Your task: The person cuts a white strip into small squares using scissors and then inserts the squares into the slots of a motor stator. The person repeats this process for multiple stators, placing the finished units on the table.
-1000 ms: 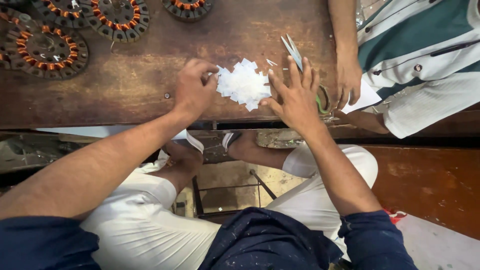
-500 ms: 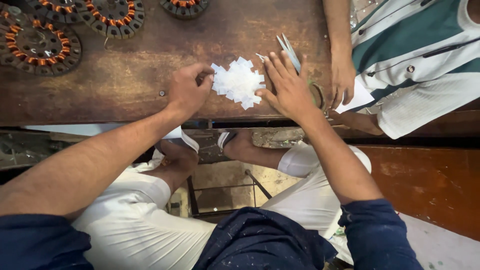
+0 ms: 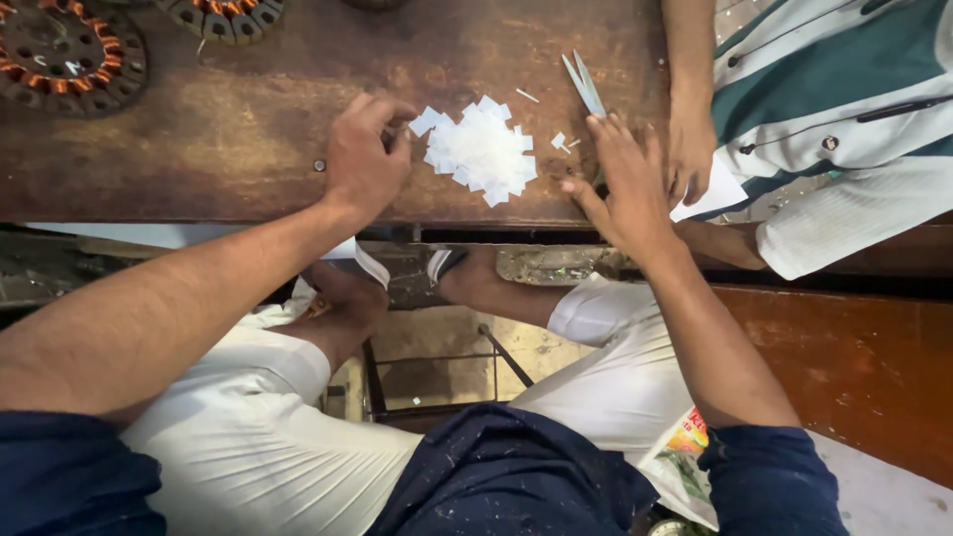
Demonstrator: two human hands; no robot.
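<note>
A heap of small white paper pieces [image 3: 481, 151] lies in the upper middle of the frame on a worn, dark brown wooden tabletop [image 3: 228, 129], close to its near edge. The person's left hand [image 3: 365, 157] rests on the wood just to the left of the heap, knuckles up and fingers curled under; its fingertips are at the heap's left edge, where a few loose squares stick out, but whether the grip closes on any piece cannot be told, since the fingers hide what is beneath them. The right hand [image 3: 623, 184] lies to the right of the heap with fingers spread and flat, its grip released and holding nothing; the thumb points toward the heap without reaching it. A few stray white scraps [image 3: 562, 142] sit between the heap and this hand.

Just above the right hand's fingertips a pair of scissors [image 3: 585, 84] lies on the tabletop, blades pointing toward the top of the frame. At the upper right another person's hand [image 3: 689, 159] hangs down beside the right hand, above a white sheet [image 3: 717, 191] at the tabletop's edge; that person wears a green and white striped shirt [image 3: 824, 89]. In the upper left corner a round motor stator with copper windings [image 3: 68, 55] rests on the wood, and a second one [image 3: 226, 16] is cut off by the top edge.
</note>
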